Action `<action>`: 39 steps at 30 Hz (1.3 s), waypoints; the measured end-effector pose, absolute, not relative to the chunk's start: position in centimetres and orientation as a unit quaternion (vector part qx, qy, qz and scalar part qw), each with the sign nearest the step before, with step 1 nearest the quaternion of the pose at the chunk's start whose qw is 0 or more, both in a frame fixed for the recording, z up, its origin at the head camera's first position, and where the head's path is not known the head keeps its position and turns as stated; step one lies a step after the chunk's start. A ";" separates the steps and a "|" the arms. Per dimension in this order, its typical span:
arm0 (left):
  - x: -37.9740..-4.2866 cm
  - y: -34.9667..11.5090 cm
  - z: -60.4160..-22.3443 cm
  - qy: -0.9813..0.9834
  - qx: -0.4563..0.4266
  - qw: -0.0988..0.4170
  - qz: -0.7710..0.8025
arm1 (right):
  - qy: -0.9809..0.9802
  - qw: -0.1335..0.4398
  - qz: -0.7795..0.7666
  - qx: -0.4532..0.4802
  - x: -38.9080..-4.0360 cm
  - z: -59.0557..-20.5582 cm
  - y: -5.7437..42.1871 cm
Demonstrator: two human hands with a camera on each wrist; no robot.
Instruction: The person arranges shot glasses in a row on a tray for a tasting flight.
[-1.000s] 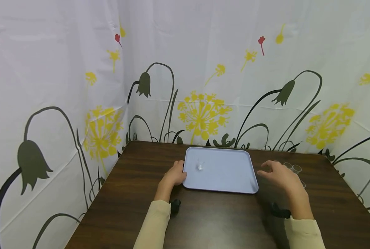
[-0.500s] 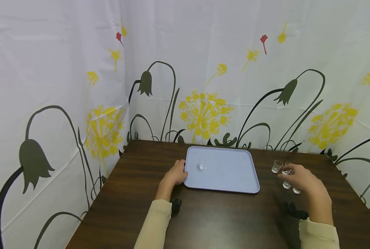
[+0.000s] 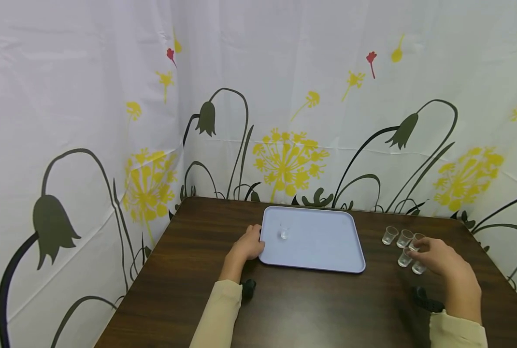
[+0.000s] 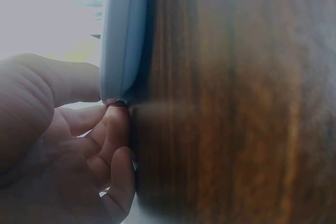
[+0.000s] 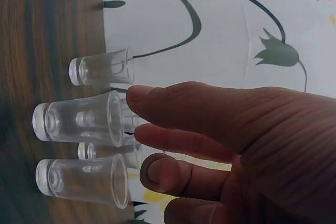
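Observation:
My left hand (image 3: 247,244) grips the left edge of a pale blue tray (image 3: 323,241); in the left wrist view the thumb lies on the rim (image 4: 122,40) and the fingers bend beneath it. One small clear shot glass (image 3: 284,232) stands upright on the tray's left part. To the right, my right hand (image 3: 441,258) hovers over a group of several upright clear shot glasses. In the right wrist view, the thumb and fingers are parted close to the rims of a nearer shot glass (image 5: 79,119) and another shot glass (image 5: 81,181), holding nothing. The hand partly hides the glasses behind it.
The dark wooden table (image 3: 319,304) carries the tray and the glasses. A white curtain (image 3: 250,58) printed with flowers hangs behind the table and along its sides. Two more glasses, the far-left shot glass (image 3: 390,235) and its neighbour (image 3: 404,239), stand behind the right hand.
My right hand has moved right, away from the tray's right side to the group of glasses, uncovering the farther ones. My left hand stays on the tray's edge.

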State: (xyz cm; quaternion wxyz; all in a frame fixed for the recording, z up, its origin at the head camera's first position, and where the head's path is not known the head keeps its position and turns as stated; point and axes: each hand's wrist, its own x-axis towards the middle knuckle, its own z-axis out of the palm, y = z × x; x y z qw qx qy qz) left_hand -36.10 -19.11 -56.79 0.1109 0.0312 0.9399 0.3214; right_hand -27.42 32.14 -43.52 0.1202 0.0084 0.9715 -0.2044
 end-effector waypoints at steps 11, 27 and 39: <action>-37.0 -19.5 -57.9 0.948 0.035 0.111 0.298 | 0.967 0.147 -0.207 0.023 -27.5 -44.3 32.0; -37.2 -19.6 -58.2 0.947 0.034 0.110 0.298 | 0.968 0.154 -0.195 0.020 -28.0 -44.8 31.4; -37.0 -19.4 -58.0 0.947 0.025 0.108 0.303 | 0.974 0.129 -0.179 0.048 -28.0 -44.7 30.0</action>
